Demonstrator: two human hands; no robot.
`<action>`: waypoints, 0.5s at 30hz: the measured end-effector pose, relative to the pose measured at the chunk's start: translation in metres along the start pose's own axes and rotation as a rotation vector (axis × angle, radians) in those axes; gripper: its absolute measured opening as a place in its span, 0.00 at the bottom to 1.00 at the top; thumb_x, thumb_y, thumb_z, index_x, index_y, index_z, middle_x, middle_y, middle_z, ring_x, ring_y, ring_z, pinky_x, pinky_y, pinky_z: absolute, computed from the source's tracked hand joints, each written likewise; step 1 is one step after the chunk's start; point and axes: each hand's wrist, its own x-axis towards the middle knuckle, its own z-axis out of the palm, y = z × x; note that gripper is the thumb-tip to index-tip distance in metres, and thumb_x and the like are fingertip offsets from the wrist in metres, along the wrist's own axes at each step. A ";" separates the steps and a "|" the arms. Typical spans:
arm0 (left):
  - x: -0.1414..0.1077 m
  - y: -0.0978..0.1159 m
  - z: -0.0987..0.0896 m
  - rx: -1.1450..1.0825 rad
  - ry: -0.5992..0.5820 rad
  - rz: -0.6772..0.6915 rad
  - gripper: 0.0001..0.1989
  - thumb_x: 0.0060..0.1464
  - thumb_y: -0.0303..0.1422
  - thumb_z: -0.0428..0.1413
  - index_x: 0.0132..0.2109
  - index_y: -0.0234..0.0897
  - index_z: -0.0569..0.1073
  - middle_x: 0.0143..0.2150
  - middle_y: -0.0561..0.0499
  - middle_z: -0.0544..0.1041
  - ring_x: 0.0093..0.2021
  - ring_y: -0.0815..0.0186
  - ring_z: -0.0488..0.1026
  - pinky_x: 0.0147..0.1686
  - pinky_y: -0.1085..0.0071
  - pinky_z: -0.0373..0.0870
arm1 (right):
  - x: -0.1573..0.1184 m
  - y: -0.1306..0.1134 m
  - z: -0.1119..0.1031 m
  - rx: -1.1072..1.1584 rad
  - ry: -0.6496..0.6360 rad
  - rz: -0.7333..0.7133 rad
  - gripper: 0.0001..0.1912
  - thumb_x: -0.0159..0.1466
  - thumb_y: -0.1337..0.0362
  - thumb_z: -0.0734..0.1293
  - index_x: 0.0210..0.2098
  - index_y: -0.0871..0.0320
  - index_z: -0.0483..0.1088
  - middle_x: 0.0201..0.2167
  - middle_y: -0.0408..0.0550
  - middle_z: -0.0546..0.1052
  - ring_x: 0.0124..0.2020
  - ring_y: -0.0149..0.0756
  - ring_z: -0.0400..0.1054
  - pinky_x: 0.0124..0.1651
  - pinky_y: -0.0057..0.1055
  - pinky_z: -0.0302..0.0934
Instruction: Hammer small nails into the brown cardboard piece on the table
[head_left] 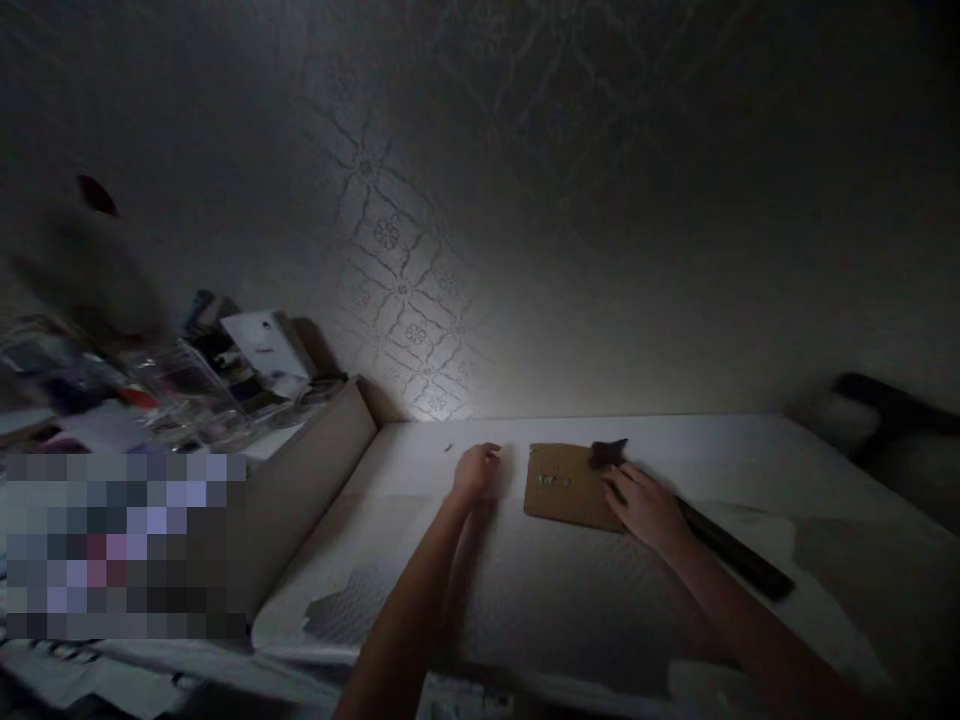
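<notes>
A flat brown cardboard piece [562, 490] with small marks or bits on it lies on the white surface [420, 460]. My right hand [645, 502] rests at its right edge, fingers spread over the card. Just beyond those fingertips, a small dark crumpled piece [608, 453] lies on the card's upper right corner. To the left of the card, and apart from it, is my left hand [478, 471] with its fingers curled; whether they hold something is too small to tell.
Behind my right wrist a long dark bar [735, 548] lies slanted. A raised side panel [322, 500] borders the left, with a white box [266, 343] and clutter beyond. A patterned wall [525, 250] stands behind. A dark object [892, 410] is at far right.
</notes>
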 end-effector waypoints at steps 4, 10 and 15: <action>0.009 0.021 0.014 0.023 -0.024 0.046 0.16 0.54 0.30 0.52 0.50 0.41 0.73 0.46 0.51 0.77 0.45 0.68 0.73 0.45 0.78 0.65 | 0.000 -0.002 -0.003 0.003 -0.002 0.000 0.14 0.62 0.63 0.56 0.37 0.57 0.71 0.37 0.50 0.73 0.36 0.35 0.68 0.36 0.29 0.59; 0.023 0.043 0.028 0.096 0.028 -0.049 0.16 0.56 0.30 0.47 0.48 0.36 0.73 0.48 0.41 0.74 0.49 0.62 0.71 0.47 0.71 0.65 | 0.000 -0.001 -0.002 0.038 -0.007 0.008 0.14 0.63 0.64 0.55 0.38 0.57 0.71 0.37 0.50 0.73 0.34 0.34 0.67 0.36 0.29 0.59; 0.030 0.041 0.027 0.120 0.020 -0.077 0.15 0.56 0.30 0.47 0.46 0.36 0.74 0.47 0.42 0.75 0.47 0.60 0.72 0.44 0.71 0.66 | 0.001 -0.004 -0.005 0.057 -0.014 0.015 0.14 0.63 0.64 0.55 0.38 0.58 0.71 0.37 0.50 0.73 0.35 0.34 0.67 0.37 0.30 0.59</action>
